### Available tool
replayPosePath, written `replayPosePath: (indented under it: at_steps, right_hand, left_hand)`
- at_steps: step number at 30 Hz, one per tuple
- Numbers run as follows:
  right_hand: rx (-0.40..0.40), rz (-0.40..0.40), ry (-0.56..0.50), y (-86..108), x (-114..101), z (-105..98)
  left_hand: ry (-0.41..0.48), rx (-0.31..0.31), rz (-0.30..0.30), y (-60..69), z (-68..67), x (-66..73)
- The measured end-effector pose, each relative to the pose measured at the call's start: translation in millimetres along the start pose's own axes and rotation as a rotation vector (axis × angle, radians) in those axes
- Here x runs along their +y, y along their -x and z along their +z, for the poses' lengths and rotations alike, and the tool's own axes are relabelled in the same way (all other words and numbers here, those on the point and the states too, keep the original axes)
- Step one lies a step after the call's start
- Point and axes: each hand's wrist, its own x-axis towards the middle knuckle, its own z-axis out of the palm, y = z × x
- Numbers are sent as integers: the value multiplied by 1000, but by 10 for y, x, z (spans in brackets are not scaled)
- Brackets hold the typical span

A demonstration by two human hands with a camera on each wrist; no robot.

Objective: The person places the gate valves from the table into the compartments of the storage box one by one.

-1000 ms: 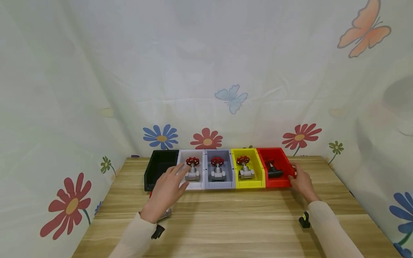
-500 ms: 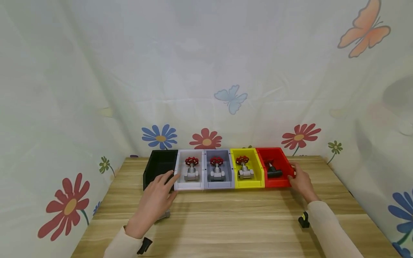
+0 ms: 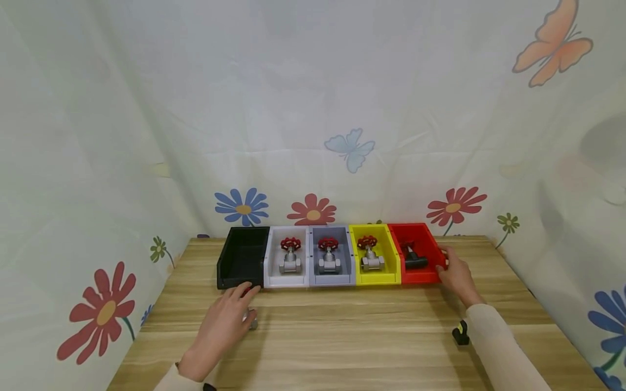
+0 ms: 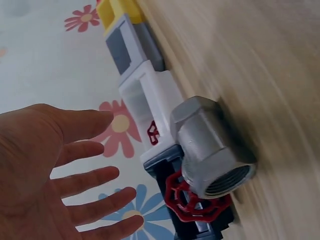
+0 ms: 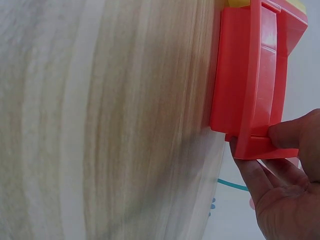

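My left hand (image 3: 219,330) hovers over a gate valve with its fingers extended; in the head view it covers most of that valve. The left wrist view shows the metal valve (image 4: 202,142) with its red handwheel (image 4: 192,202), apart from the spread fingers of my hand (image 4: 40,170). In front of it stands the black bin (image 3: 239,283), with nothing seen inside. At the other end of the row, my right hand (image 3: 458,278) grips the side wall of the red bin (image 3: 421,278), thumb over the rim and fingers beneath, as the right wrist view shows.
White (image 3: 287,281), grey (image 3: 333,280) and yellow (image 3: 379,279) bins join the row, each with a red-wheeled valve. A dark T-shaped piece (image 3: 416,262) lies in the red bin. A small black clip-like object (image 3: 461,333) is near my right sleeve. A floral curtain stands behind.
My left hand has moved back and left, from over the white bin, past the black bin, down toward the valve on the table. The right hand stays on the red bin.
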Motion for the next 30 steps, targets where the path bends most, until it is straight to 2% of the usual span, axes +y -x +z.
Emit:
replayPosePath:
  at_steps: [12, 17, 26, 30]
  right_hand:
    - [24, -24, 7, -5, 42, 22]
    - [11, -5, 3, -10, 21, 10]
    - [4, 0, 0, -14, 14, 8]
    - [-2, 1, -1, -8, 18, 13]
  left_hand:
    - [56, -28, -24, 140, 198, -72]
    - [67, -48, -40, 189, 269, -93]
    - [69, -13, -27, 261, 357, -116]
    - [65, -27, -43, 275, 373, -120]
